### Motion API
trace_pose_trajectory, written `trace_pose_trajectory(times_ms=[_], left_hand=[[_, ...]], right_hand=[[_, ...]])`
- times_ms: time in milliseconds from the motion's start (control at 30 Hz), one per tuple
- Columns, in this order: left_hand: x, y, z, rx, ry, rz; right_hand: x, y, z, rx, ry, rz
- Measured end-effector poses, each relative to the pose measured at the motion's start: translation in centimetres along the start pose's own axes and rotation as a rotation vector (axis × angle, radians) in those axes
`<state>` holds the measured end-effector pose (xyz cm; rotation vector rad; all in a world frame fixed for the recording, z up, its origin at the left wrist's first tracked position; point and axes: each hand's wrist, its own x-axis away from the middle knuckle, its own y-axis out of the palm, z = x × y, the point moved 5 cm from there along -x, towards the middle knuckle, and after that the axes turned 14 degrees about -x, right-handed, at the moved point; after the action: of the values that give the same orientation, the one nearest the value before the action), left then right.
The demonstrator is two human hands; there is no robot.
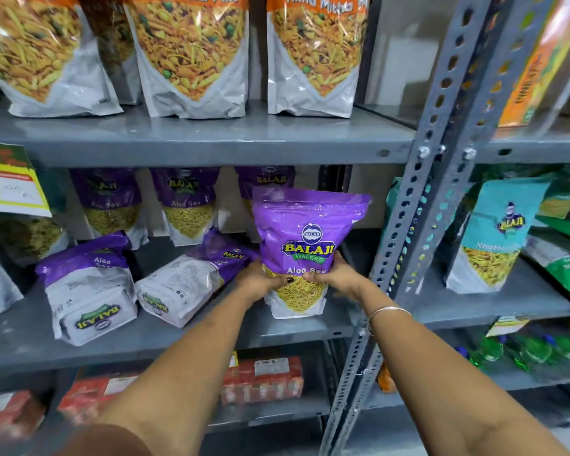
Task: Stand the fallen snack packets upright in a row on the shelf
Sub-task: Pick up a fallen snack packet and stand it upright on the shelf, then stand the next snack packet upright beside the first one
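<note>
A purple Aloo Sev packet point(305, 238) stands upright at the right end of the grey middle shelf point(185, 337), its base on the shelf. My left hand point(260, 278) grips its lower left side and my right hand point(338, 276) grips its lower right side. Two more purple packets lie fallen on their backs: one at the left point(88, 291), one in the middle point(185, 281), its top leaning toward the held packet. Behind them, three purple packets stand upright at the back point(112, 202) point(188, 205) point(265, 179), the third partly hidden by the held one.
A perforated grey upright post point(412, 225) rises just right of the held packet. Large mix packets point(191, 54) line the upper shelf. A teal packet point(497, 235) and green packets fill the neighbouring bay. A yellow price label point(10, 182) hangs at the left. Red boxes point(264, 380) sit below.
</note>
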<state>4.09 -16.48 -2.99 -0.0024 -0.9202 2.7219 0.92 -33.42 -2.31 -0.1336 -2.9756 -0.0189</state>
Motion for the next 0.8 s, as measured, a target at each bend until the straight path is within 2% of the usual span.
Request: trace_pose_trajectory(times_ms=[133, 267, 367, 433, 567, 700, 800], left_hand=[[1.3, 1.0, 0.9, 0.015, 0.038, -0.030], [1.6, 0.1, 0.2, -0.160, 0.001, -0.073], [1.5, -2.3, -1.1, -0.313, -0.014, -0.063], [1.1, -5.0, -2.1, -0.398, -0.012, 0.029], [0.0, -10.4, -5.2, -0.407, -0.041, 0.227], [-1.0, -14.3, -9.0, -0.488, -0.120, 0.160], [-2.7, -16.3, -12.4, -0.545, -0.177, 0.054]], right_hand=[[1.4, -0.2, -0.2, 0.013, 0.063, -0.048], [2.0, -0.2, 2.3, 0.361, 0.447, -0.184], [1.8, 0.9, 3.9, 0.510, 0.630, -0.228], [1.4, 2.6, 3.9, 0.586, 0.647, -0.234], [0.0, 6.9, 4.0, 0.639, 0.645, -0.257], [-1.9, 12.7, 4.3, 0.600, 0.584, -0.195], [-3.4, 16.6, 4.6, 0.436, 0.533, -0.068]])
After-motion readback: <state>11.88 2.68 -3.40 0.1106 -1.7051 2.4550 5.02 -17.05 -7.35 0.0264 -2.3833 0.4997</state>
